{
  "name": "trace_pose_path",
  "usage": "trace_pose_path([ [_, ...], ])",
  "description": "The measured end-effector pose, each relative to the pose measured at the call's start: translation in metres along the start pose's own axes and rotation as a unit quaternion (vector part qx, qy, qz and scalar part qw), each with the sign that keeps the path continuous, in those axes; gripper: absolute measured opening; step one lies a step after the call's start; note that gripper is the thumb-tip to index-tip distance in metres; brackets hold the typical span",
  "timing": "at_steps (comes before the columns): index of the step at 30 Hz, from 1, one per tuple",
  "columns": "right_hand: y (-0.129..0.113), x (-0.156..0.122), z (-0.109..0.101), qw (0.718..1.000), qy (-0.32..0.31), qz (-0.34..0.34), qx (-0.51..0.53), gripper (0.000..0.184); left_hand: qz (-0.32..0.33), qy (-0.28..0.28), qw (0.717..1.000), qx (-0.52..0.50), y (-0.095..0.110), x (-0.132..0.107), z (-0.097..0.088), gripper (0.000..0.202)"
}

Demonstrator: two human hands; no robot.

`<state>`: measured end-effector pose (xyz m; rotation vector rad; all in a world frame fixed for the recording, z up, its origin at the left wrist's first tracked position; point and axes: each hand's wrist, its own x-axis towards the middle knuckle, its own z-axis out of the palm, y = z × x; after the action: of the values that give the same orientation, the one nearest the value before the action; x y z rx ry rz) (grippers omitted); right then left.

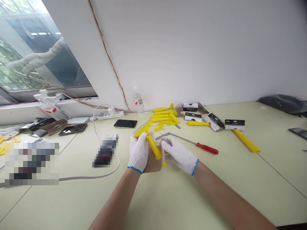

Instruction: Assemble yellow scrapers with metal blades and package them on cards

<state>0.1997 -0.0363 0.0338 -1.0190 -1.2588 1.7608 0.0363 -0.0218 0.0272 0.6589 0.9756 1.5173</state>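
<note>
My left hand (139,151), in a white knit glove with a blue cuff, is closed around a yellow scraper (153,146). The scraper's wide head carries a metal blade and points up to the left; its handle slants down to the right. Beneath the handle is a brown cardboard piece (152,164), folded along its right side. My right hand (179,153), gloved alike, pinches the cardboard's right edge, with some fingers hidden behind it. Just beyond the hands lie a loose metal blade (163,136) and a screwdriver (206,148) with a red handle.
Several yellow scraper handles (163,118) lie in a pile near the wall. Packaged scrapers with black-and-white cards (235,124) are to the right. A plastic bottle (139,102), a dark phone (125,123) and a power strip (111,114) stand or lie behind, leftward.
</note>
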Motion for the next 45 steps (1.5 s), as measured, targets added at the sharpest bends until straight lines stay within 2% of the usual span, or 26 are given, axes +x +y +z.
trace_pose_path([
  [3,-0.004,-0.005,-0.009,0.999,-0.051,0.000,-0.015,0.062,-0.004,-0.026,0.998,-0.050,0.004,0.000,0.003,0.049],
  [5,-0.006,-0.009,-0.018,0.994,-0.097,-0.034,-0.048,0.053,-0.023,-0.045,0.996,-0.080,0.006,0.001,0.004,0.051],
  [8,-0.004,-0.012,-0.030,0.983,-0.141,-0.095,-0.064,0.045,-0.073,-0.069,0.991,-0.085,0.008,0.002,0.001,0.044],
  [11,0.006,-0.010,-0.036,0.982,-0.167,-0.083,-0.035,0.051,-0.120,-0.059,0.989,-0.061,0.008,0.004,-0.006,0.035],
  [14,0.020,-0.005,-0.033,0.991,-0.109,-0.072,-0.036,0.043,-0.136,-0.050,0.989,-0.023,0.008,0.009,-0.013,0.030],
  [18,0.034,-0.001,-0.022,0.984,0.026,-0.095,-0.147,0.029,-0.136,-0.082,0.985,0.066,0.014,0.016,-0.015,0.030],
  [22,0.043,0.004,-0.013,0.981,0.100,-0.143,-0.087,0.034,-0.185,-0.066,0.972,0.130,0.021,0.012,-0.009,0.040],
  [25,0.047,0.010,-0.011,0.980,0.123,-0.149,-0.051,0.040,-0.153,-0.076,0.964,0.204,0.022,0.007,-0.003,0.040],
  [30,0.049,0.012,-0.004,0.978,0.150,-0.142,-0.032,0.050,-0.126,-0.136,0.942,0.279,0.023,0.004,0.004,0.030],
  [35,0.042,0.005,0.004,0.980,0.157,-0.121,-0.030,0.041,-0.093,-0.113,0.939,0.312,0.026,-0.004,0.013,0.030],
  [40,0.029,0.001,0.004,0.980,0.157,-0.112,-0.050,0.035,-0.058,-0.123,0.914,0.383,0.040,-0.005,0.012,0.031],
  [42,0.024,0.001,0.003,0.978,0.164,-0.115,-0.056,0.039,0.006,-0.095,0.914,0.394,0.048,-0.007,0.006,0.033],
  [43,0.022,0.001,0.002,0.977,0.168,-0.119,-0.058,0.040,0.054,-0.053,0.914,0.398,0.050,-0.011,0.002,0.035],
  [45,0.018,0.001,-0.001,0.974,0.179,-0.126,-0.062,0.040,0.140,0.081,0.901,0.402,0.048,-0.022,-0.007,0.040],
])
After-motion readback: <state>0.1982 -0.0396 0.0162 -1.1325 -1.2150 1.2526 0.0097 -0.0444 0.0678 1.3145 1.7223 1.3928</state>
